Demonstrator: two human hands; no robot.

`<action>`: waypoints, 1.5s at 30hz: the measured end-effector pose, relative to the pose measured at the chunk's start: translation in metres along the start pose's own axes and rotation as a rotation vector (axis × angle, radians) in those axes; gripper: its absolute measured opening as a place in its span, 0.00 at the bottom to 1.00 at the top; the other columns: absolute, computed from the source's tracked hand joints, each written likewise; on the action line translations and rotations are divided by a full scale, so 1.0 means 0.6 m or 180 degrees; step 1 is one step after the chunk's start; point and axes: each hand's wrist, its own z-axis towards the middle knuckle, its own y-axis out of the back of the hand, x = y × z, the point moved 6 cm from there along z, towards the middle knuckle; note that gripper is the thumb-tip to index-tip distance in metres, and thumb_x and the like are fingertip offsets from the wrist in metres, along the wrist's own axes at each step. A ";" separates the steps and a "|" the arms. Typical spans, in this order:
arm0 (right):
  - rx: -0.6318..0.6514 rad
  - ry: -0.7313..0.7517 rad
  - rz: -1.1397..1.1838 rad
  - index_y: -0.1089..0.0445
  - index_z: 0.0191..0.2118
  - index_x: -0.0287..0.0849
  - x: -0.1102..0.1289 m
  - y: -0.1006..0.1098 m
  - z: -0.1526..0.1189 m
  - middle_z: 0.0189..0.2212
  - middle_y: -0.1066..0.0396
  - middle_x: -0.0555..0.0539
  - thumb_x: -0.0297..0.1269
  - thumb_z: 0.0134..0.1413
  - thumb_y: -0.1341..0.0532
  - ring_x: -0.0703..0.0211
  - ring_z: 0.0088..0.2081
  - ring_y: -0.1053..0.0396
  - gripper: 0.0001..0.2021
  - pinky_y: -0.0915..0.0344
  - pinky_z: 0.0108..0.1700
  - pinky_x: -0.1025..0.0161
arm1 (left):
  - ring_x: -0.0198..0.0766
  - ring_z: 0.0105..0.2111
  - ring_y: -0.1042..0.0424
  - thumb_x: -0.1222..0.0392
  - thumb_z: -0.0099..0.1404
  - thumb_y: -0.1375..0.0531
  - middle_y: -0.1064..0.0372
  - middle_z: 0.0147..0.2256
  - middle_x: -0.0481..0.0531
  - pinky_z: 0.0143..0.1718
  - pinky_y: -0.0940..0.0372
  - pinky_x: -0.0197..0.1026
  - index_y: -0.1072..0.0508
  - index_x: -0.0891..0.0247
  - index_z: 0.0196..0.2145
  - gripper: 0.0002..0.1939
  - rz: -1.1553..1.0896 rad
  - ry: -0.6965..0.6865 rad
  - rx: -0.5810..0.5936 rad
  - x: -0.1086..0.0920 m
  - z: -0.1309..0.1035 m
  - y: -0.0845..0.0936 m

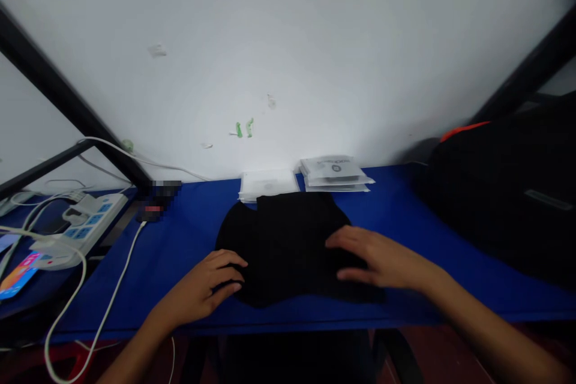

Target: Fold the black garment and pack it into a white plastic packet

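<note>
A piece of black cloth (292, 246) lies flat near the front edge of a smooth blue table (432, 276), matte and soft-looking, with a rounded left side, a straighter top and a wavy lower hem. The left hand (204, 288) rests at its left edge, fingers loosely bent and slightly apart, grasping nothing. The right hand (375, 257) lies over its right part, thumb and fingers spread, also unclenched; how firmly either presses is hard to tell.

Just behind the cloth sit flat, rectangular packets (335, 171) in cloudy, thin plastic, beside a paler, boxy white pack (269, 183). A bulky dark bag (504, 192) with an orange strip slumps at the right. At the left, a smooth white power strip (85, 231) lies among thin, looping cables (121, 279).
</note>
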 end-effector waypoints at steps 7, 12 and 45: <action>0.0191 -0.0399 0.0293 0.30 0.41 0.42 0.032 -0.025 -0.060 0.50 0.30 0.40 0.30 0.56 0.43 0.49 0.51 0.31 0.08 0.35 0.54 0.51 | 0.37 0.39 0.28 0.57 0.73 0.49 0.27 0.37 0.48 0.43 0.34 0.38 0.28 0.59 0.40 0.10 -0.0037 0.0283 -0.0395 0.021 0.000 0.012; -0.0224 -0.0448 0.0586 0.30 0.44 0.46 -0.002 0.011 -0.055 0.38 0.25 0.47 0.38 0.64 0.48 0.54 0.39 0.26 0.10 0.31 0.42 0.58 | 0.35 0.32 0.27 0.54 0.74 0.51 0.27 0.32 0.46 0.35 0.35 0.35 0.28 0.58 0.39 0.13 0.0218 0.0418 -0.0697 0.044 0.026 0.035; -0.1585 -0.1204 -0.0040 0.34 0.48 0.41 -0.196 0.022 0.109 0.32 0.28 0.48 0.30 0.50 0.44 0.57 0.30 0.29 0.17 0.34 0.35 0.62 | 0.43 0.38 0.31 0.67 0.59 0.44 0.31 0.38 0.52 0.39 0.35 0.44 0.33 0.60 0.36 0.07 0.0719 0.0798 -0.1020 0.130 0.228 0.027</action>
